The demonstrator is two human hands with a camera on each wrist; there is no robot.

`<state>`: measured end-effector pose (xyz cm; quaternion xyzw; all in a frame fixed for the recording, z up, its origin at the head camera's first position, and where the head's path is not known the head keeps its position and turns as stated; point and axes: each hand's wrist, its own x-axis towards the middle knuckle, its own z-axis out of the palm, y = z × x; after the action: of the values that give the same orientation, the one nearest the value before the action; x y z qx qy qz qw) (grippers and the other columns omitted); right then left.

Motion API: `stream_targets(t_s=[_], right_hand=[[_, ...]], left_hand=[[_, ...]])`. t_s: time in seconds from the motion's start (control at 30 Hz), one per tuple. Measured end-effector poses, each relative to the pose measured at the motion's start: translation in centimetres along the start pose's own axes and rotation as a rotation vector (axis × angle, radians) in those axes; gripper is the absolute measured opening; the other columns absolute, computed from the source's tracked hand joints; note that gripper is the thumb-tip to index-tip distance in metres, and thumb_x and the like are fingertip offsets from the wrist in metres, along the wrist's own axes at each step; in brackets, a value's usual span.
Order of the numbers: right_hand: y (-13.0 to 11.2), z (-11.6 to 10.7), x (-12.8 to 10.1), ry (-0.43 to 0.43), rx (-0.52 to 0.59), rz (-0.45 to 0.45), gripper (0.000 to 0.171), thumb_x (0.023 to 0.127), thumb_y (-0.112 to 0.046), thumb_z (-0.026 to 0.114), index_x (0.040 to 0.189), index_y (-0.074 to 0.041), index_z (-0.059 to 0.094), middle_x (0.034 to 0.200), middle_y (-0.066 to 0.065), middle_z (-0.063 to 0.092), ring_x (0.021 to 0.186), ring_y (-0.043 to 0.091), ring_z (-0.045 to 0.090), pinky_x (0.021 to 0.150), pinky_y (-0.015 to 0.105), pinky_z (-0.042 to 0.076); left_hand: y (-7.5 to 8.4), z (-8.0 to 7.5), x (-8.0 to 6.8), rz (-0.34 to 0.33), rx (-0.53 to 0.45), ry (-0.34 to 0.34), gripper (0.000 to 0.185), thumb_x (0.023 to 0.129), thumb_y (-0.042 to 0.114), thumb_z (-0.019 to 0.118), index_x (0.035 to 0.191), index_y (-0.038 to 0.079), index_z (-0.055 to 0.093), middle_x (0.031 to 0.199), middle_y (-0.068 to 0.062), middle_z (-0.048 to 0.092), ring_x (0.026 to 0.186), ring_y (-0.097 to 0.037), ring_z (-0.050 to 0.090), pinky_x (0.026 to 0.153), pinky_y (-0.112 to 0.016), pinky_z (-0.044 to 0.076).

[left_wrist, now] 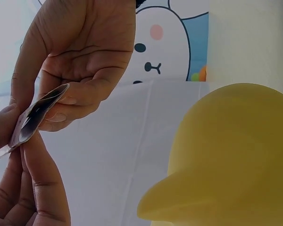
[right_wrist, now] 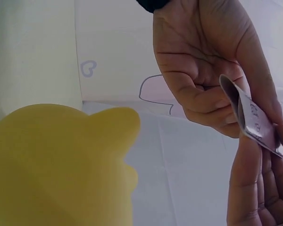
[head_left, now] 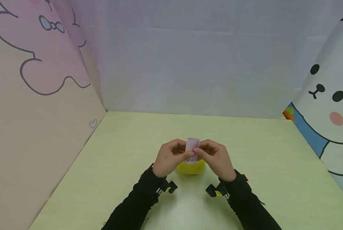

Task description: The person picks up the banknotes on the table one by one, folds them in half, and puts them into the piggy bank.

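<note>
Both hands meet over the pale green table [head_left: 254,147] and pinch one small curled paper label [head_left: 192,147], pinkish white with dark print. My left hand [head_left: 171,157] holds its left side, my right hand [head_left: 215,156] its right side. In the left wrist view the label [left_wrist: 35,117] sits between my left thumb and fingers [left_wrist: 26,188], with my right hand [left_wrist: 80,61] above. The right wrist view shows the label [right_wrist: 250,115] bent into a loop. A yellow rounded toy [head_left: 190,168] rests on the table just under the hands, large in both wrist views [left_wrist: 231,160] [right_wrist: 56,165].
Cartoon panels wall the table in: a pink figure on the left [head_left: 36,73], a white bear on the right [head_left: 329,105], and a plain pale panel at the back [head_left: 194,64]. Black sleeves and wrist-mounted cameras [head_left: 167,187] [head_left: 217,191] lie near the front edge.
</note>
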<state>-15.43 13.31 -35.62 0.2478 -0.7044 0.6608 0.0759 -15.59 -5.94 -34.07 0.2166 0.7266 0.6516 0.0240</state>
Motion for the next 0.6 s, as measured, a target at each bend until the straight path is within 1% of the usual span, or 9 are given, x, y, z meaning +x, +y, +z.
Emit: stream_targets(t_s=[0.2, 0.33, 0.43, 0.6], right_hand=[[0.12, 0.09, -0.04, 0.000, 0.014, -0.009, 0.012, 0.093, -0.001, 0.063, 0.101, 0.008, 0.065, 0.087, -0.010, 0.067, 0.071, 0.007, 0.064, 0.066, 0.024, 0.057], [0.19, 0.17, -0.04, 0.005, 0.004, -0.014, 0.011, 0.093, -0.001, 0.063, 0.100, 0.008, 0.066, 0.085, -0.008, 0.067, 0.070, 0.007, 0.064, 0.065, 0.024, 0.057], [0.29, 0.21, -0.04, 0.008, -0.003, -0.023, 0.009, 0.092, 0.000, 0.063, 0.098, 0.007, 0.066, 0.084, -0.003, 0.067, 0.068, 0.008, 0.064, 0.064, 0.024, 0.057], [0.46, 0.24, -0.06, 0.008, -0.002, -0.046, 0.006, 0.092, 0.002, 0.063, 0.095, 0.007, 0.065, 0.080, 0.009, 0.066, 0.065, 0.009, 0.063, 0.062, 0.025, 0.056]], left_hand=[[0.12, 0.16, -0.03, -0.017, 0.018, 0.016, 0.020, 0.088, 0.006, 0.071, 0.106, -0.004, 0.067, 0.102, -0.024, 0.068, 0.082, -0.006, 0.065, 0.077, -0.025, 0.056], [0.09, 0.22, -0.03, -0.027, 0.028, 0.024, 0.019, 0.089, 0.006, 0.071, 0.105, -0.003, 0.067, 0.101, -0.024, 0.069, 0.079, -0.005, 0.064, 0.075, -0.024, 0.055], [0.09, 0.25, -0.04, -0.029, 0.032, 0.028, 0.019, 0.089, 0.006, 0.071, 0.104, -0.004, 0.067, 0.099, -0.024, 0.069, 0.077, -0.005, 0.064, 0.073, -0.023, 0.055], [0.08, 0.33, -0.05, -0.020, 0.041, 0.035, 0.019, 0.089, 0.006, 0.071, 0.104, -0.005, 0.067, 0.097, -0.024, 0.069, 0.075, -0.006, 0.064, 0.071, -0.022, 0.055]])
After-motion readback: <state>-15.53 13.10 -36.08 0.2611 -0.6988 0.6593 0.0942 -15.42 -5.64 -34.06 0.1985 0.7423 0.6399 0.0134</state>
